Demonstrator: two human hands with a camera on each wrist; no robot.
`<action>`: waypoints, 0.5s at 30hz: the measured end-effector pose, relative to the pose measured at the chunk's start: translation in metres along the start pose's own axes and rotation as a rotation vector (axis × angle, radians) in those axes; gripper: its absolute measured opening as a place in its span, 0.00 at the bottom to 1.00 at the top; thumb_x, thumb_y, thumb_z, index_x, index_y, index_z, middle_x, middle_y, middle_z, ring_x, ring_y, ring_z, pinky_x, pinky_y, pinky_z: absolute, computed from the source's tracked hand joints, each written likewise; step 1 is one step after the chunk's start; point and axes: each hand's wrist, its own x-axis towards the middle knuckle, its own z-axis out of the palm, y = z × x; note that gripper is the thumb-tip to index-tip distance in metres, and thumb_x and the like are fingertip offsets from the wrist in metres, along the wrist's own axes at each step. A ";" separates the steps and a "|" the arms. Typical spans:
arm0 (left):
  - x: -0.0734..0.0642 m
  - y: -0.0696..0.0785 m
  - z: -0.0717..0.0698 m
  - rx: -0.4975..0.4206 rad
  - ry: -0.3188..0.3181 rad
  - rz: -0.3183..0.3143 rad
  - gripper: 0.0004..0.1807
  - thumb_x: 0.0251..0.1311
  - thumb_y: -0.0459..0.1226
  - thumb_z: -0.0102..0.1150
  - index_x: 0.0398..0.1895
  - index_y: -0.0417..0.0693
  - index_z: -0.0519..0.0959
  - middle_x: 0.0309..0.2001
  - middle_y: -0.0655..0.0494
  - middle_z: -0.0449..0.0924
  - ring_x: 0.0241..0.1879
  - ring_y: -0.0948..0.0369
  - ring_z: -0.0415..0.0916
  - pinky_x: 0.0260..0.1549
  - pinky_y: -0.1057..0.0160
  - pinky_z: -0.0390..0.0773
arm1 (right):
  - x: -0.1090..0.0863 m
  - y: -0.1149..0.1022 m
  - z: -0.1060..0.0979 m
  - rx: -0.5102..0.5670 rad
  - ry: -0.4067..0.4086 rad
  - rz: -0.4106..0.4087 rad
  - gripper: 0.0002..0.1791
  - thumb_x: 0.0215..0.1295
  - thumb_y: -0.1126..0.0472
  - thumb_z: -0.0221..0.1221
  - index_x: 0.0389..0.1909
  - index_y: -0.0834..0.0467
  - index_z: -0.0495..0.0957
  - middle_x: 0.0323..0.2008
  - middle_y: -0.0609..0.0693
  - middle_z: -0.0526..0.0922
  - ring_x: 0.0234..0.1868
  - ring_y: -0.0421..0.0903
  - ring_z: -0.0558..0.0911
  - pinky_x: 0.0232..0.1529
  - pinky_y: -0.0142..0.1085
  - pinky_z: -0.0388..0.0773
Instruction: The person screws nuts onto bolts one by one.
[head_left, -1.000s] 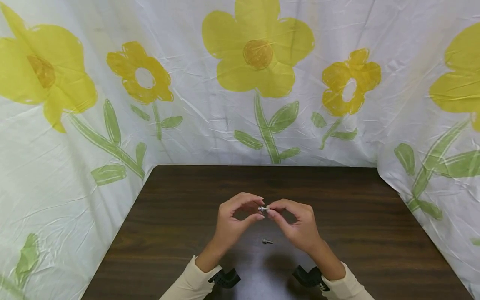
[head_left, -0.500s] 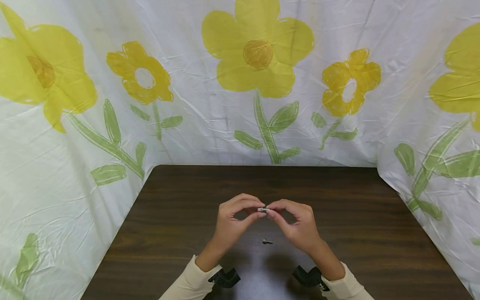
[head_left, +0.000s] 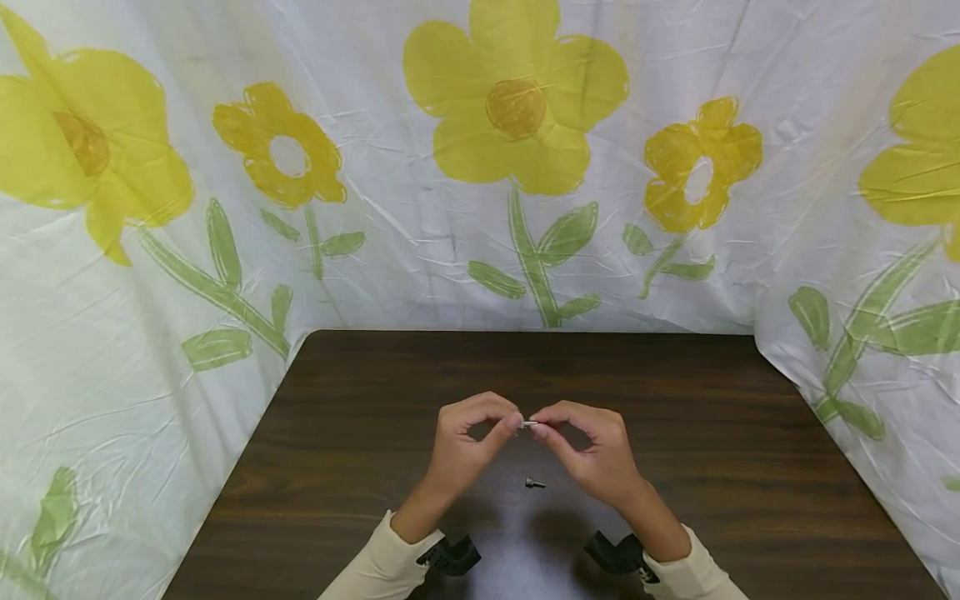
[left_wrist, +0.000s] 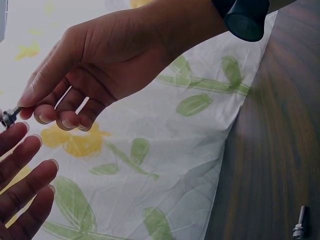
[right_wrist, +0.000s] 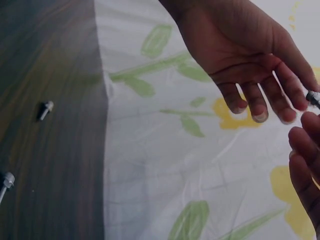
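Both hands meet over the middle of the table around a small metal bolt (head_left: 528, 423). My left hand (head_left: 474, 433) pinches its head end between thumb and fingertips, which cover most of that end in the head view. The other end, the shank, is pinched by my right hand (head_left: 592, 442), also seen as the right hand (left_wrist: 107, 60) in the left wrist view. There the bolt's head (left_wrist: 7, 119) shows beside the left fingertips (left_wrist: 22, 129). A second bolt (head_left: 535, 482) lies on the table just below the hands.
The dark wood table (head_left: 360, 367) is backed by a white curtain (head_left: 390, 275) with yellow flowers. In the right wrist view one bolt (right_wrist: 47, 107) lies on the table, with another bolt (right_wrist: 8, 181) at the left edge. Black cameras sit on both wrists.
The left thumb and fingers, slightly apart around the bolt's head a second ago, have closed and now cover it. The bolt has dropped slightly. The bolt on the table has not moved.
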 end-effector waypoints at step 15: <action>-0.018 -0.026 -0.003 -0.059 0.056 -0.131 0.22 0.55 0.21 0.69 0.54 0.37 0.80 0.35 0.41 0.85 0.23 0.54 0.83 0.26 0.58 0.85 | -0.001 0.002 -0.001 -0.018 0.035 0.033 0.09 0.58 0.77 0.67 0.38 0.65 0.83 0.27 0.53 0.85 0.26 0.43 0.84 0.31 0.31 0.83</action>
